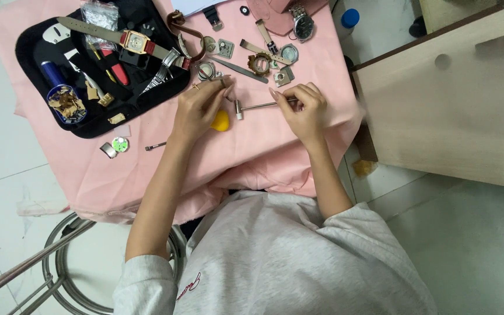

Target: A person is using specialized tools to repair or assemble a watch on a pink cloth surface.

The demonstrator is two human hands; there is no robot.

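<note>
Seen from the head camera, a person in a grey sweatshirt is working over a pink cloth (252, 149) spread on a small table. The right hand (303, 111) is closing its fingers around the metal handle of a small hammer (256, 107), whose head is pointing toward nine o'clock and lying just beside a yellow block (221, 121). The left hand (200, 108) is resting on the cloth with fingers curled loosely; its thumb side is touching the yellow block, though whether it is actually gripping the block cannot be told. The hammer and the block are sitting between the two hands, near the centre of the cloth.

At ten o'clock from the hands, a black tool case (30, 44) is lying open, carrying a square-faced watch with a tan strap (135, 41), small tools and a round tub of tiny parts (66, 104). At twelve o'clock, loose watch cases, straps and a pair of tweezers (241, 70) are lying scattered. A steel-banded wristwatch (302, 22) is sitting at one o'clock. A small green disc (120, 144) is lying at eight o'clock, with a wooden cabinet (456, 111) standing at three o'clock.
</note>
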